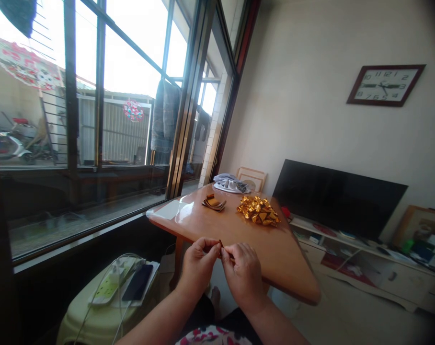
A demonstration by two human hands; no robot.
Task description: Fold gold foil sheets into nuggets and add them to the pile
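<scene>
My left hand and my right hand meet at the near edge of the table. Thumbs and forefingers of both are closed on a small brown-gold piece of foil paper, mostly hidden by the fingertips. Beyond them on the tabletop lies a small stack of brown and gold paper sheets. To its right is a heap of shiny folded gold foil pieces.
The wooden table has cloth items at its far end. At left, a pale stool bears a power strip, cables and a phone. A television stands on a low cabinet at right. Windows line the left.
</scene>
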